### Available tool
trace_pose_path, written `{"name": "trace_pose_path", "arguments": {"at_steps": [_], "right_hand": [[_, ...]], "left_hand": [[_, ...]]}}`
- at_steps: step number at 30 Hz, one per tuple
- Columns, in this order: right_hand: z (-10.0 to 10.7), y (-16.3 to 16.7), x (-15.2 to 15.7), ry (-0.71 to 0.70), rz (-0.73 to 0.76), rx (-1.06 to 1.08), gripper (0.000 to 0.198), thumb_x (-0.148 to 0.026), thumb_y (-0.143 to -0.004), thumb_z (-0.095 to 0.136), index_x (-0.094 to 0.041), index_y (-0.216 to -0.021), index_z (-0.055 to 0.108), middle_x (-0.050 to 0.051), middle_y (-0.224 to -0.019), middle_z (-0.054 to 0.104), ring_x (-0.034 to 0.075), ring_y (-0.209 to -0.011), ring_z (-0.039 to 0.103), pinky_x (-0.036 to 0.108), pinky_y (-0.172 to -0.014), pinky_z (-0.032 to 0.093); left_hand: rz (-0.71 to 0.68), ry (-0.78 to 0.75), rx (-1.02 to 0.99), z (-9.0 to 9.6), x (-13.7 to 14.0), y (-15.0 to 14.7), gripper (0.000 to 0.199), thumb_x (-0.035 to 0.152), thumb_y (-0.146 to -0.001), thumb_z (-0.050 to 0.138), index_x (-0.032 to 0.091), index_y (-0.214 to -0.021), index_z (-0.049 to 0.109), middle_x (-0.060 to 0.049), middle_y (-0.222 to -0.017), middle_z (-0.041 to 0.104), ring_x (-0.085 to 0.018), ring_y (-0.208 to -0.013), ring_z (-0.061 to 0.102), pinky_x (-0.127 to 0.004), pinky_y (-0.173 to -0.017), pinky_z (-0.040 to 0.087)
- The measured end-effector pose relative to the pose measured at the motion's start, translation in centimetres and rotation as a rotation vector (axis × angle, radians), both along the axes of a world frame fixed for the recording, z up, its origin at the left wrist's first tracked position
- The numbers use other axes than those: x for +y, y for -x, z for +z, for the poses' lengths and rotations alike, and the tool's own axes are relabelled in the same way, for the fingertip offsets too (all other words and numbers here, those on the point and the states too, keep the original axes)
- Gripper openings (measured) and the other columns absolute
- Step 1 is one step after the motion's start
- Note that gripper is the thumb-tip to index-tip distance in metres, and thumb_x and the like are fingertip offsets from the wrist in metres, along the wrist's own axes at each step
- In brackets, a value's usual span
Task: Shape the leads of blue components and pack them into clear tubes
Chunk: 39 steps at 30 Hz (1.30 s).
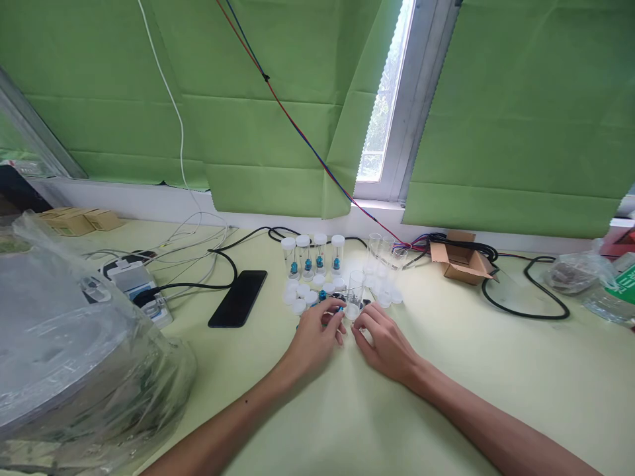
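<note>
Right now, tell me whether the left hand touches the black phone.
Apart: the head view shows a stretch of tabletop between the left hand and the black phone.

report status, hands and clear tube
Left hand pinches small blue part; right hand opposite, grip unclear. Clear plastic cylindrical tube upright, just beyond both. Round white plastic caps crowd left side.

Tabletop [496,350] is lying open right of the right hand [381,337] — an upright clear tube [356,289] and capped tubes [320,253] are blocking ahead.
</note>
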State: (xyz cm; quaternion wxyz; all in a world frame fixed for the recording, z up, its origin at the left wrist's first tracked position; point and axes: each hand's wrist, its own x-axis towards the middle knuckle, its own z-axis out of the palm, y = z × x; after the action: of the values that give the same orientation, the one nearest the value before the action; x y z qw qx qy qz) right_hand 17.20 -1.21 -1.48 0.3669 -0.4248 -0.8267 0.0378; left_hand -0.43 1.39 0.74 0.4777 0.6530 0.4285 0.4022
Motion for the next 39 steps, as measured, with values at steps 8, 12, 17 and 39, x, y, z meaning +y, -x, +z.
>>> {"name": "trace_pose_path", "arguments": {"at_steps": [8, 12, 17, 39], "right_hand": [[-0.3, 0.0, 0.1, 0.026, 0.010, -0.035, 0.015, -0.009, -0.088, 0.047, -0.020, -0.080, 0.053, 0.006, -0.081, 0.055, 0.022, -0.081, 0.050, 0.034, -0.070, 0.045], [-0.3, 0.1, 0.1, 0.017, 0.006, -0.045, 0.015, -0.010, -0.088, 0.047, -0.020, -0.079, 0.054, 0.006, -0.079, 0.055, 0.022, -0.080, 0.051, 0.033, -0.069, 0.045], [-0.2, 0.1, 0.1, 0.013, 0.010, -0.049, 0.015, -0.011, -0.088, 0.048, -0.020, -0.078, 0.055, 0.006, -0.078, 0.056, 0.021, -0.079, 0.052, 0.032, -0.069, 0.045], [-0.9, -0.3, 0.5, 0.066, -0.053, -0.064, 0.017, -0.010, -0.091, 0.046, -0.018, -0.097, 0.060, 0.006, -0.081, 0.059, 0.021, -0.076, 0.055, 0.031, -0.070, 0.044]], "left_hand": [[-0.008, 0.262, -0.345, 0.8, 0.1, 0.0, 0.033, 0.044, -0.083, 0.062, 0.013, -0.094, 0.062, -0.007, -0.084, 0.062, -0.011, -0.059, 0.057, -0.025, -0.052, 0.044], [-0.026, 0.352, -0.430, 1.2, -0.1, 0.0, 0.034, 0.045, -0.081, 0.066, 0.013, -0.092, 0.063, -0.007, -0.084, 0.062, -0.009, -0.057, 0.053, -0.023, -0.050, 0.040], [-0.026, 0.413, -0.476, 1.1, -0.1, -0.1, 0.030, 0.039, -0.078, 0.071, 0.012, -0.090, 0.064, -0.006, -0.083, 0.062, -0.007, -0.056, 0.049, -0.022, -0.052, 0.039], [-0.013, 0.424, -0.354, 1.1, -0.4, -0.1, 0.028, 0.040, -0.082, 0.066, 0.014, -0.093, 0.063, -0.006, -0.083, 0.066, -0.005, -0.049, 0.047, -0.019, -0.044, 0.033]]}}
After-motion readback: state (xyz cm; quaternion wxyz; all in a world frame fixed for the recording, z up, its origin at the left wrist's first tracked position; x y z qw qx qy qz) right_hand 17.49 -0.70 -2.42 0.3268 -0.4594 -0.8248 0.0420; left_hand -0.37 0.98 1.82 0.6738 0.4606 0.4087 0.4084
